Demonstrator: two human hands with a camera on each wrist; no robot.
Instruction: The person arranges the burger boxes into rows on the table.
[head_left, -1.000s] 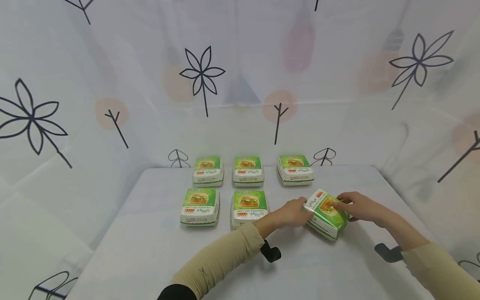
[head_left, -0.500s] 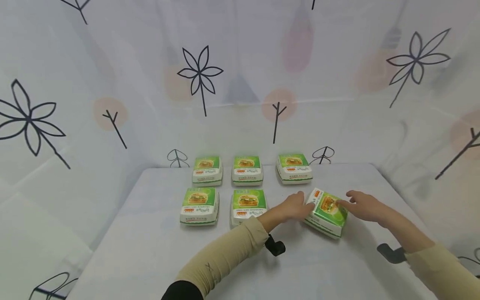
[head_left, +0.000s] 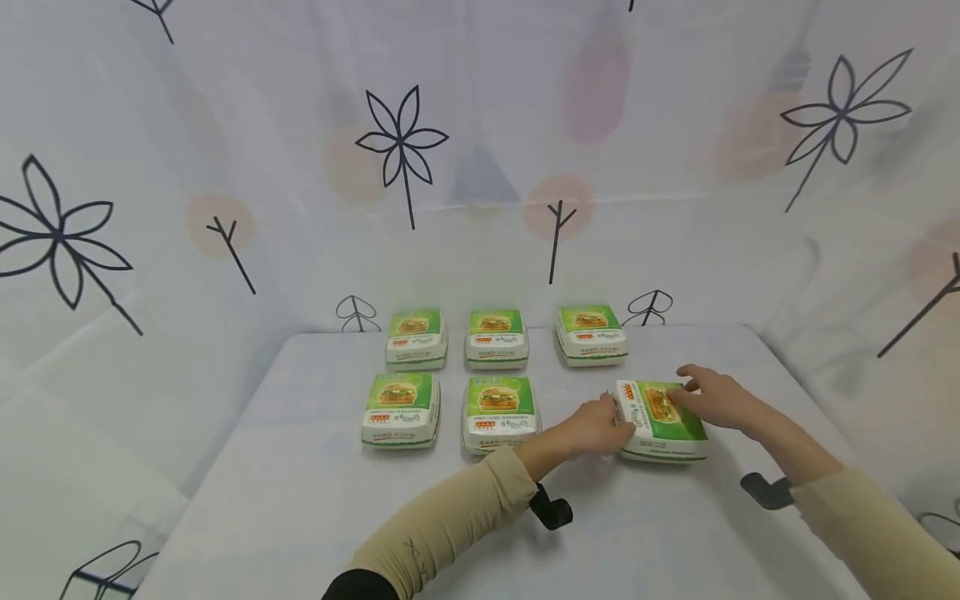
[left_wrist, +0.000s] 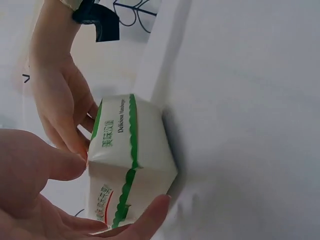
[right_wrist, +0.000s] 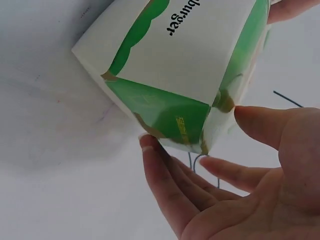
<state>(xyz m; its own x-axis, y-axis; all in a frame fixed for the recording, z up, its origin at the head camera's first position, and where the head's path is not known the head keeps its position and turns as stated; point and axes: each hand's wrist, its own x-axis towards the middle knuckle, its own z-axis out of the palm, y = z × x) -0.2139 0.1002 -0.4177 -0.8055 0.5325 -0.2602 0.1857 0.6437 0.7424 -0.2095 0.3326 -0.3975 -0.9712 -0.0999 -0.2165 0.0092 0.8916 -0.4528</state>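
Note:
A green and white hamburger box point(head_left: 663, 425) with a burger picture on its lid stands on the right part of the white table, appearing to rest on it. My left hand point(head_left: 596, 427) holds its left end, thumb by the lid's edge and fingertips point(left_wrist: 155, 210) against the side wall. At the opposite end, my right hand point(head_left: 716, 398) pinches the box, its thumb point(right_wrist: 260, 122) at the lid's edge and fingertips point(right_wrist: 147, 141) low on the end wall. Green scalloped trim and printed words show on the box's side in both wrist views.
Behind stand three matching boxes in a row: left point(head_left: 416, 340), middle point(head_left: 497, 339) and right point(head_left: 591, 336). Two more, a left box point(head_left: 400, 411) and a middle box point(head_left: 500, 414), form the front row. A patterned cloth point(head_left: 480, 250) hangs behind the white table point(head_left: 300, 500).
The box held at the right has turned from slanting to nearly square with the table. Both hands loosened on it half a second ago and now hold its ends again. The other boxes have stayed put.

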